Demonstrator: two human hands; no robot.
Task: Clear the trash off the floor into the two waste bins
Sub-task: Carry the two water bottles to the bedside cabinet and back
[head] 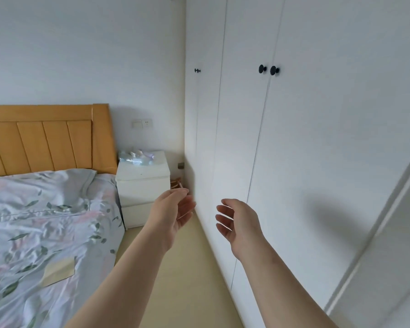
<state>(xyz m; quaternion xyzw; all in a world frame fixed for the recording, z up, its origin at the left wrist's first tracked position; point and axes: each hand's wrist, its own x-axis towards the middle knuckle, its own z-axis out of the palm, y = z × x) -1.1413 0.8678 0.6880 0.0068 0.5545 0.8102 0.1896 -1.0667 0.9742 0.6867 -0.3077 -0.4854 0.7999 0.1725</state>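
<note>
My left hand [175, 210] and my right hand [237, 221] are both stretched out in front of me above a narrow strip of beige floor [182, 275], palms facing each other, fingers apart, nothing in either. No waste bin shows in this view. A small brown object [176, 182] lies on the floor in the far corner, between the nightstand and the wardrobe, partly hidden behind my left hand; I cannot tell what it is.
A bed [45, 233] with a floral cover and a wooden headboard [45, 143] fills the left. A white nightstand [143, 185] with clear plastic items on top stands at the aisle's far end. White wardrobe doors [294, 138] with black knobs line the right.
</note>
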